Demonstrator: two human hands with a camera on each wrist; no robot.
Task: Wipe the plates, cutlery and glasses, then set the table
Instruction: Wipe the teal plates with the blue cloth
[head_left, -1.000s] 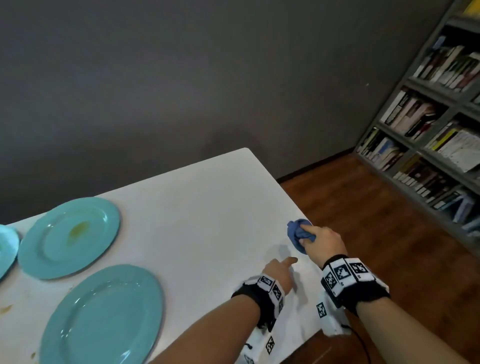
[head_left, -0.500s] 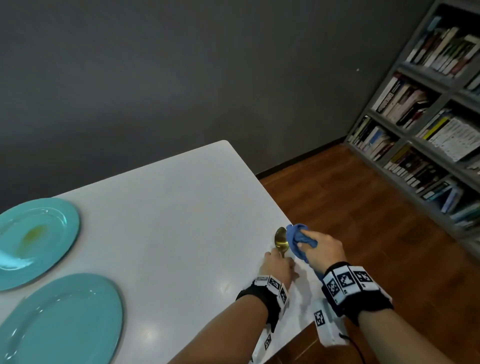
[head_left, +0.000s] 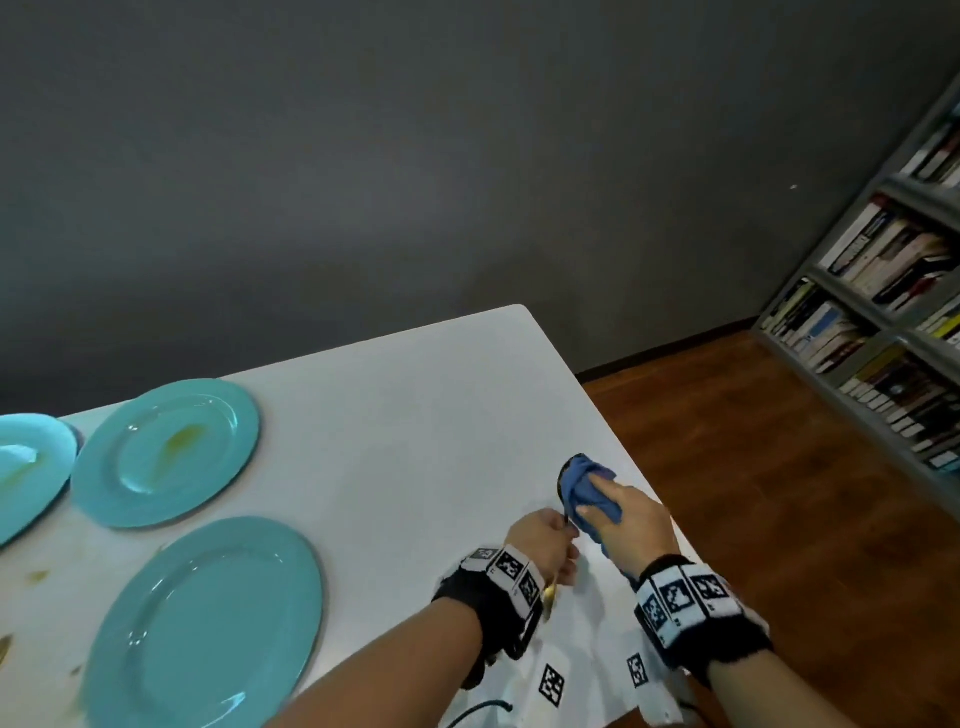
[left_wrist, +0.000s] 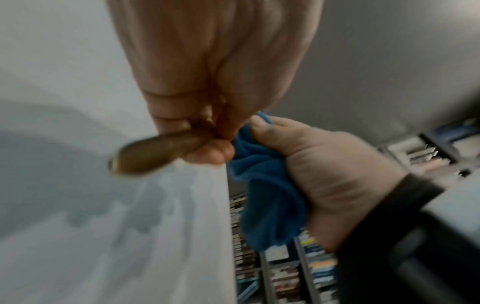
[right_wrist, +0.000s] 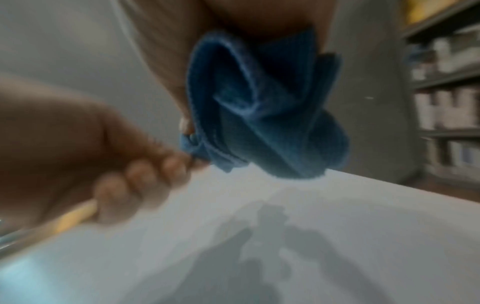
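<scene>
Right now my left hand (head_left: 543, 545) curls its fingers (right_wrist: 135, 174) tight round the gold handle of a spoon (left_wrist: 155, 152), held just above the white surface (head_left: 389, 415) near its right edge. My right hand (head_left: 631, 525) grips a bunched blue cloth (head_left: 584, 486), fingers closed into it, and the cloth wraps the spoon's far end, so I cannot see the bowl. Both hands sit close together, almost touching, toward the near right corner of the surface. Three teal plates (head_left: 208, 623) lie well apart from the hands, along the left side: one near me, one (head_left: 166, 452) behind it with a yellowish smear, and a third (head_left: 31, 467) cut off at the left edge, also smeared. Small brownish spots mark the surface by the near plate.
</scene>
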